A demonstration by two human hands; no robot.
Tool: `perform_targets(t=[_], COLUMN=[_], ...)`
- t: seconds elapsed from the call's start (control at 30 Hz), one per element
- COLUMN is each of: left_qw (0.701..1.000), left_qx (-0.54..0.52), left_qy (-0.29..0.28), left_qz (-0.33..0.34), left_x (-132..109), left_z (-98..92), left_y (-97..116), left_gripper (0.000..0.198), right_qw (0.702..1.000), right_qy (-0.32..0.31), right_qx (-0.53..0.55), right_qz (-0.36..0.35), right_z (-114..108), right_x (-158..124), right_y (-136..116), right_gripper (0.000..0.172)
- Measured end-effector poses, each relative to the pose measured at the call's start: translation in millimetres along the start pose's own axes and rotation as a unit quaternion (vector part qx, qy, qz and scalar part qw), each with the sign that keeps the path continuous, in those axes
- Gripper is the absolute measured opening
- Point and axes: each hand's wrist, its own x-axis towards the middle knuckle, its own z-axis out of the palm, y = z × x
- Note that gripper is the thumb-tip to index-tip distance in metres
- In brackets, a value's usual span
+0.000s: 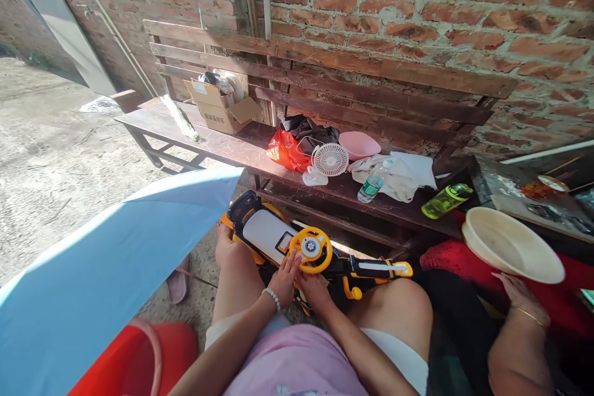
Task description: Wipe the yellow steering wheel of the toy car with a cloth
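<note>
A yellow, black and white toy car [271, 235] with a yellow steering wheel [310, 249] rests across my knees. My left hand [284, 278], with a bead bracelet at the wrist, lies on the car just left of the wheel, fingers stretched towards its rim. Below the wheel sits my right hand [314, 291], its fingers tucked under the rim and mostly hidden. A yellow bar [380, 269] of the toy sticks out to the right.
A wooden bench [232, 145] against the brick wall carries a cardboard box [221, 108], a red bag [288, 150], a small white fan [328, 162], a pink bowl [359, 144], cloths and two bottles [371, 185]. Another person's hand [520, 297] holds a cream bowl [510, 244] at the right. A blue umbrella [102, 266] is at the left.
</note>
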Motion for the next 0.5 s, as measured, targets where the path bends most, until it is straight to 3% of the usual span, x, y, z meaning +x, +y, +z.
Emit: perform_targets(t=[0.37,0.5], left_qw=[1.0,1.0], left_qx=[0.005,-0.006], left_qy=[-0.008,-0.002], left_qz=[0.01,0.012], left_x=[-3.9,-2.5], left_z=[-7.2,-4.2], left_y=[1.8,-1.8], left_gripper=[0.102,0.103], right_qw=[0.989,0.967], right_qy=[-0.111,-0.151], right_qx=[-0.043,0.015], right_qz=[0.087,0.207], right_z=[-12.6,-7.0], right_x=[-21.8,-31.0], right_y=[-2.7,10.1], right_gripper=[0.047,0.034])
